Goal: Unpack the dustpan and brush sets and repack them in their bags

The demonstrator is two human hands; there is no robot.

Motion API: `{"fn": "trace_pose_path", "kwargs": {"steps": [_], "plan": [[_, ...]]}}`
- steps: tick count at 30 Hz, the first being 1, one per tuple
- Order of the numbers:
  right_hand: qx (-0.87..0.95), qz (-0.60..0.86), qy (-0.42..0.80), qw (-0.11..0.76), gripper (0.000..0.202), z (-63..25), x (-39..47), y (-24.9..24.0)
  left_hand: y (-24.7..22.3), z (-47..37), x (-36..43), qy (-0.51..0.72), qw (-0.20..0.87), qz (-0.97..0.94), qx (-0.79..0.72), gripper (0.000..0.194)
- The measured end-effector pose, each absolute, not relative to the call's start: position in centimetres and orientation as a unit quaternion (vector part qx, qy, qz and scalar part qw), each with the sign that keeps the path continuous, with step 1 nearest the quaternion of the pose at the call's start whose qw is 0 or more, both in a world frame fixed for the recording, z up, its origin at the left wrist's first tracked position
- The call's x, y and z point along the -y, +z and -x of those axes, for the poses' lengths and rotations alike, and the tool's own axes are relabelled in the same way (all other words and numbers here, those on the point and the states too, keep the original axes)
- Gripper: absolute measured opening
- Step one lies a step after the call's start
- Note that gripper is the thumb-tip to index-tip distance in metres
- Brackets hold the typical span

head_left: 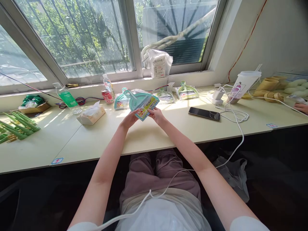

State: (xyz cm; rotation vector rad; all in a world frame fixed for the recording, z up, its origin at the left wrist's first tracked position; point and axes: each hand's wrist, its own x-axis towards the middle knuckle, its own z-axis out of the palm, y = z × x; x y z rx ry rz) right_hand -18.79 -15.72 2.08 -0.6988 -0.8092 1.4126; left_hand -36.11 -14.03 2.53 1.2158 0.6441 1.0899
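Observation:
Between my hands, a teal mini dustpan set (141, 102) with a colourful label is held tilted above the table. My left hand (130, 119) grips its lower left edge, fingers closed on it. The lower right side is pinched by my right hand (157, 115). Behind it on the table lies another teal dustpan set (121, 102), partly covered by the held one. Farther right are a pale green wrapped set (165, 96) and a lime green wrapped set (187, 91).
A tissue pack (91, 115), a green-labelled bottle (67, 98) and a pink can (107, 96) stand left. A black phone (204, 114), white charger (217, 96) with loose cables and a tall cup (243, 86) are right. Another person's hand (302, 107) shows at the right edge.

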Motion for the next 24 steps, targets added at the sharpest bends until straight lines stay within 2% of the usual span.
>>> {"fn": "trace_pose_path", "kwargs": {"steps": [5, 10, 12, 18, 24], "plan": [[0.348, 0.307, 0.580, 0.670, 0.018, 18.8, 16.0, 2.3, 2.1, 35.4, 14.3, 0.456, 0.648, -0.551, -0.261, 0.038], [0.344, 0.309, 0.560, 0.687, 0.019, 18.6, 16.3, 2.3, 0.9, 34.4, 14.1, 0.283, 0.733, -0.577, -0.221, 0.048], [0.345, 0.300, 0.566, 0.686, 0.021, 18.5, 16.3, 2.4, 1.0, 34.8, 13.9, 0.310, 0.720, -0.585, -0.205, 0.048], [0.365, 0.297, 0.591, 0.655, 0.023, 18.9, 16.3, 2.1, 2.3, 36.0, 13.7, 0.513, 0.634, -0.536, -0.219, 0.048], [0.335, 0.326, 0.572, 0.674, 0.022, 19.3, 15.8, 1.1, 1.2, 34.8, 13.1, 0.516, 0.611, -0.524, -0.294, 0.040]]}}
